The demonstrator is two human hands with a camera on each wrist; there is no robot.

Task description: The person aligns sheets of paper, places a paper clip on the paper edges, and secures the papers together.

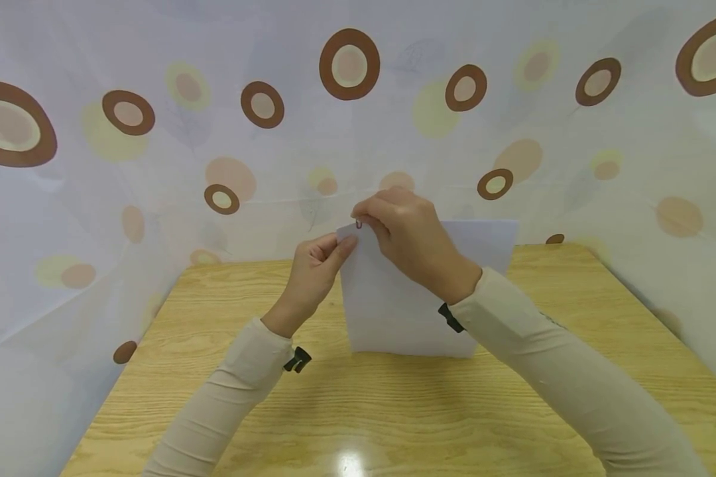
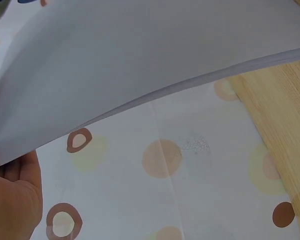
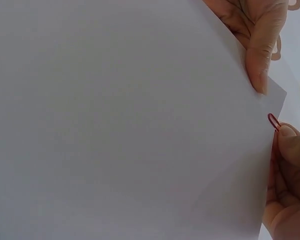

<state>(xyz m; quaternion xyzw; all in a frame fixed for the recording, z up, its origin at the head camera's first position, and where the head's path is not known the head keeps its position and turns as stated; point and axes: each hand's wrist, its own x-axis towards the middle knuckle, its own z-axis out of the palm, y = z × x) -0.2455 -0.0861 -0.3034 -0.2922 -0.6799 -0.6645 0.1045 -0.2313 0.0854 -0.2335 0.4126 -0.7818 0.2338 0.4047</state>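
Observation:
A stack of white paper sheets point(image 1: 406, 318) stands upright over the table, its upper left corner pinched by my left hand point(image 1: 310, 275), thumb in front and fingers behind. At the top edge near that corner, my right hand point(image 1: 414, 232) pinches a red paper clip point(image 1: 358, 224) between thumb and fingers. In the right wrist view, the clip's rounded loop point(image 3: 273, 120) overlaps the front of the paper, and its other end is hidden by the right thumb. The layered sheet edges point(image 2: 190, 82) show in the left wrist view.
Under the paper lies a wooden table point(image 1: 244, 411). A white cloth point(image 1: 358, 146) printed with brown rings and pale dots hangs behind the table and along both sides. Each wrist wears a band with a black buckle point(image 1: 298, 360).

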